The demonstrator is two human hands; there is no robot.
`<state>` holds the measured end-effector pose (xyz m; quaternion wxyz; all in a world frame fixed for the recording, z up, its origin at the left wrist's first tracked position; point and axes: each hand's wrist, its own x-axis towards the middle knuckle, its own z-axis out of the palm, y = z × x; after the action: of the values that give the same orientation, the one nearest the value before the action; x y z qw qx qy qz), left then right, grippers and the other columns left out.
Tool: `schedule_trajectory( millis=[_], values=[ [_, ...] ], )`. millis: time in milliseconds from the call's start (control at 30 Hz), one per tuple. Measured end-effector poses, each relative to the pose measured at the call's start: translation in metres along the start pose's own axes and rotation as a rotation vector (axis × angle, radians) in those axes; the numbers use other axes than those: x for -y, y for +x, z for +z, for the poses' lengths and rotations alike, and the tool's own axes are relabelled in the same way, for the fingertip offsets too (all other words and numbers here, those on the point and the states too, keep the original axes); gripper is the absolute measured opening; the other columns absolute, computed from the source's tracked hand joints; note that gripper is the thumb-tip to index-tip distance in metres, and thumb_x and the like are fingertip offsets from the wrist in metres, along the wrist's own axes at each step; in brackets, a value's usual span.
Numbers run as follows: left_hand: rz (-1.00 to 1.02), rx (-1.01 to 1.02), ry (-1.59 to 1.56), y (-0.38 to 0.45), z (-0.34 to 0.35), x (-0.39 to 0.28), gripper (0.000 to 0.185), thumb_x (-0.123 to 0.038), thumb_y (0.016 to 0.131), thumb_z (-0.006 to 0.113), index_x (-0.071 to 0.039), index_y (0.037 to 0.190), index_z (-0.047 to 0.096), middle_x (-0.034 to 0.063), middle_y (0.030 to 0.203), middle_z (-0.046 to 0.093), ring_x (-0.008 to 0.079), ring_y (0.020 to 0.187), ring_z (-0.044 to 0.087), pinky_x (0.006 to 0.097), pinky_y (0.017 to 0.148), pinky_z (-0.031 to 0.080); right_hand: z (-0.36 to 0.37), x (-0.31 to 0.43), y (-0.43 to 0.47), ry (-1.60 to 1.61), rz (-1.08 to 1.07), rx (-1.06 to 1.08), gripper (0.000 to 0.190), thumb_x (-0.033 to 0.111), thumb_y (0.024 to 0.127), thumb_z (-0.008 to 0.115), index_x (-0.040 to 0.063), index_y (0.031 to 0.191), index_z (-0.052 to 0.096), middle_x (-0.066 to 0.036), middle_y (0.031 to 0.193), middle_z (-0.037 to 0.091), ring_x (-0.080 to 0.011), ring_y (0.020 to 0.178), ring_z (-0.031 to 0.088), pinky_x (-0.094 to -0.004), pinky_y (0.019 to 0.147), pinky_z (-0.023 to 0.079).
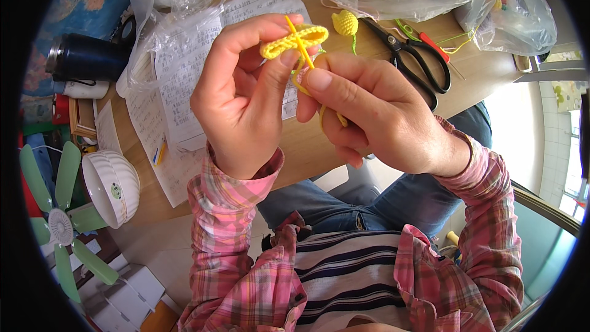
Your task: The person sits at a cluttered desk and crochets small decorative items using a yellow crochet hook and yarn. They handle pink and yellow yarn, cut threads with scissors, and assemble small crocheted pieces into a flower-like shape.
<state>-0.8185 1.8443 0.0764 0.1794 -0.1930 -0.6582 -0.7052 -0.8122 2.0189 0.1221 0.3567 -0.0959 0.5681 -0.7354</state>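
Note:
A small yellow crocheted piece [315, 35], folded into a flat loop, is pinched between the thumb and fingers of my left hand [249, 87]. My right hand [373, 106] grips the lower end of a yellow plastic yarn needle [302, 46], which slants across the middle of the piece; how far it passes through the stitches I cannot tell. Yellow yarn [322, 117] hangs by the right fingers. Something pink, partly hidden, shows between my hands. Beyond them on the table lies a yellow crocheted ball [345, 23] with a green yarn tail.
Black-handled scissors [415, 62] and a red-handled hook [434, 47] lie at the right. Handwritten sheets [179, 115] spread under my hands. Plastic bags [521, 23] stand behind. At the left are a dark flask [90, 57], a white bowl [113, 189] and a green fan [61, 227].

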Motion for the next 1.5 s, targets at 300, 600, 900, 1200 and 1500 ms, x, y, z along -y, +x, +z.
schedule_trajectory(
  millis=[300,600,900,1200,1500],
  values=[
    [0.023,0.027,0.035,0.0009,-0.002,0.0018,0.02,-0.001,0.098,0.059,0.005,0.116,0.057,0.0208,0.118,0.066,0.021,0.097,0.069,0.0315,0.087,0.057,0.0023,0.0039,-0.0007,-0.033,0.024,-0.024,0.041,0.037,0.108,0.043,0.001,0.096,0.058,0.001,0.052,0.043,-0.007,0.042,0.039,-0.0231,0.045,0.038],
    [-0.023,0.0,0.029,0.0018,-0.0024,0.0002,0.02,-0.006,0.101,0.057,0.006,0.117,0.056,0.0206,0.116,0.066,0.0225,0.091,0.071,0.0321,0.082,0.059,0.0033,0.0011,-0.0026,-0.091,0.0,-0.022,0.04,0.036,0.108,0.042,0.0,0.101,0.059,0.0,0.052,0.044,-0.008,0.042,0.041,-0.0232,0.045,0.038],
    [-0.057,-0.031,0.009,0.0035,-0.0028,-0.0036,0.021,-0.004,0.101,0.056,0.008,0.118,0.056,0.0219,0.116,0.066,0.023,0.089,0.071,0.0329,0.08,0.059,0.0034,0.0012,-0.0035,-0.09,0.017,-0.008,0.041,0.036,0.109,0.041,0.0,0.102,0.06,0.002,0.049,0.044,-0.0082,0.041,0.046,-0.0224,0.044,0.034],
    [0.0,-0.024,0.049,0.0043,-0.0039,0.0003,0.02,-0.004,0.1,0.056,0.007,0.118,0.056,0.0222,0.116,0.066,0.0234,0.089,0.071,0.0333,0.08,0.06,0.0046,0.0044,-0.0052,-0.062,0.015,-0.014,0.04,0.035,0.109,0.04,0.001,0.102,0.059,0.002,0.048,0.041,-0.008,0.039,0.044,-0.022,0.043,0.033],
    [-0.001,-0.014,0.035,0.0045,-0.0035,0.0003,0.02,-0.003,0.101,0.056,0.006,0.118,0.056,0.0223,0.116,0.066,0.0239,0.089,0.071,0.0335,0.08,0.06,0.0032,0.0057,-0.0057,-0.087,0.031,-0.006,0.039,0.034,0.109,0.04,0.0,0.102,0.059,0.002,0.048,0.041,-0.0079,0.039,0.043,-0.0221,0.042,0.033]
  ],
)
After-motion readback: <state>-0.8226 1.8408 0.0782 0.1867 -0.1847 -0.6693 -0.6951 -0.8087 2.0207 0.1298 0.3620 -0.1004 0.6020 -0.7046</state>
